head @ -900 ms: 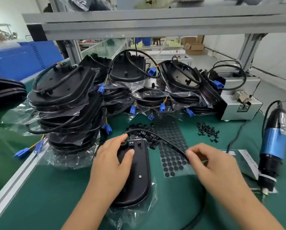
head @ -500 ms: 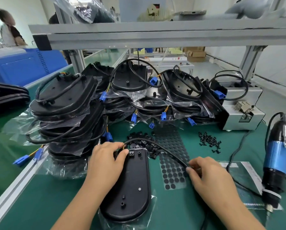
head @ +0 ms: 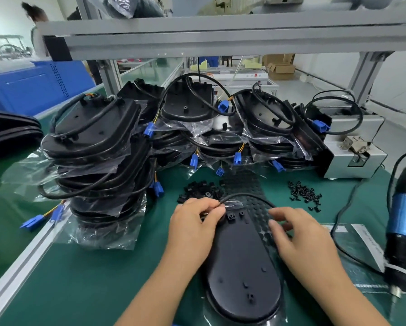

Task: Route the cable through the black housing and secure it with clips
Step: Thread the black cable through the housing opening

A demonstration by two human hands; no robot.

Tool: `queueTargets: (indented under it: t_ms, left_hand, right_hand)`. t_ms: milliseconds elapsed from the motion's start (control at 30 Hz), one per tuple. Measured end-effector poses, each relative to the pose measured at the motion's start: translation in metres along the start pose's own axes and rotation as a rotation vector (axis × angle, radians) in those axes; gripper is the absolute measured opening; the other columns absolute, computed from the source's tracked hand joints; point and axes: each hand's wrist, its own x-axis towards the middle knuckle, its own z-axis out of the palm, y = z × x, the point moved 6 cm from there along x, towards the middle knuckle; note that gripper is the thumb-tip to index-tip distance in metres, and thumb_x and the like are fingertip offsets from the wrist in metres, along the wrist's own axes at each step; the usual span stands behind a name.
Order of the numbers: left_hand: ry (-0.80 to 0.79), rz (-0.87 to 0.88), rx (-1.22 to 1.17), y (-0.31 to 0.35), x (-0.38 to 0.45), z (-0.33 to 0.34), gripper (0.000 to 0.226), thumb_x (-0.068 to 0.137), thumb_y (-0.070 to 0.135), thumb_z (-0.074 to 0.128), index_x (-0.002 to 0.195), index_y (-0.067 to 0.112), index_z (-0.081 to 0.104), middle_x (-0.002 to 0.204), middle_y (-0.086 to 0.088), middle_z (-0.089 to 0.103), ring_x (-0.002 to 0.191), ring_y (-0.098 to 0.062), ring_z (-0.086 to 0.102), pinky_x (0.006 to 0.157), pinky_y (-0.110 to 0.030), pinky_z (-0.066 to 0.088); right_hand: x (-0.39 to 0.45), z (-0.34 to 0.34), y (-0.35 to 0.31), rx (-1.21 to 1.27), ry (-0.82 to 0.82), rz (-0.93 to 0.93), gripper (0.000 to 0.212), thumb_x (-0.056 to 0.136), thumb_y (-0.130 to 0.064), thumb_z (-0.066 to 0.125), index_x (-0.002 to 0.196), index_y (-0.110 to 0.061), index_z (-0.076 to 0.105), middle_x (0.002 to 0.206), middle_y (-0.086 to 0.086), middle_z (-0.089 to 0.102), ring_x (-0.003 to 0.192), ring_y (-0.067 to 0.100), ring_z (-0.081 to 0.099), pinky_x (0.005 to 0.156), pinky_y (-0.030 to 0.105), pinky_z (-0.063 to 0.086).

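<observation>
A long oval black housing lies flat on the green mat in front of me, on a clear plastic bag. A black cable arches over its far end. My left hand rests on the housing's far left corner and pinches the cable where it enters. My right hand lies over the housing's right edge with fingers curled around the cable's other stretch. A pile of small black clips sits just beyond my left hand.
Stacks of bagged housings with cables and blue connectors fill the back and left. A sheet of black round pads, loose black screws, a grey machine and a hanging blue electric screwdriver are on the right.
My right hand has moved left along the cable, closer to the housing, so the cable's arch is tighter. My left hand stays at the far corner. The view has shifted.
</observation>
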Motion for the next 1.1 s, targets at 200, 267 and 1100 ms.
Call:
queueTargets:
  t_ms: [200, 267, 1100]
  left_hand:
    - [-0.125, -0.017, -0.101, -0.004, 0.005, 0.004, 0.010, 0.084, 0.031, 0.065, 0.086, 0.028, 0.073, 0.084, 0.011, 0.070, 0.080, -0.003, 0.062, 0.072, -0.014, 0.045]
    - [-0.173, -0.030, -0.161, -0.005, 0.007, 0.005, 0.009, 0.084, 0.029, 0.065, 0.081, 0.027, 0.074, 0.075, 0.014, 0.070, 0.069, 0.002, 0.059, 0.064, -0.006, 0.042]
    - [-0.325, 0.079, -0.285, 0.026, 0.024, 0.010, 0.018, 0.084, 0.034, 0.059, 0.088, 0.048, 0.070, 0.082, 0.006, 0.075, 0.080, -0.015, 0.068, 0.074, -0.024, 0.052]
  right_hand:
    - [0.009, 0.017, -0.014, 0.158, -0.156, 0.039, 0.008, 0.084, -0.034, 0.061, 0.083, -0.042, 0.060, 0.075, -0.020, 0.067, 0.074, -0.002, 0.061, 0.070, 0.026, 0.049]
    - [0.021, 0.011, -0.014, 0.023, -0.060, -0.022, 0.011, 0.084, -0.031, 0.060, 0.091, -0.039, 0.060, 0.085, -0.015, 0.068, 0.080, 0.007, 0.062, 0.070, 0.030, 0.050]
    - [0.064, -0.042, -0.054, 0.045, -0.241, -0.271, 0.013, 0.090, -0.025, 0.059, 0.093, -0.029, 0.070, 0.058, -0.009, 0.063, 0.052, -0.009, 0.053, 0.054, 0.005, 0.038]
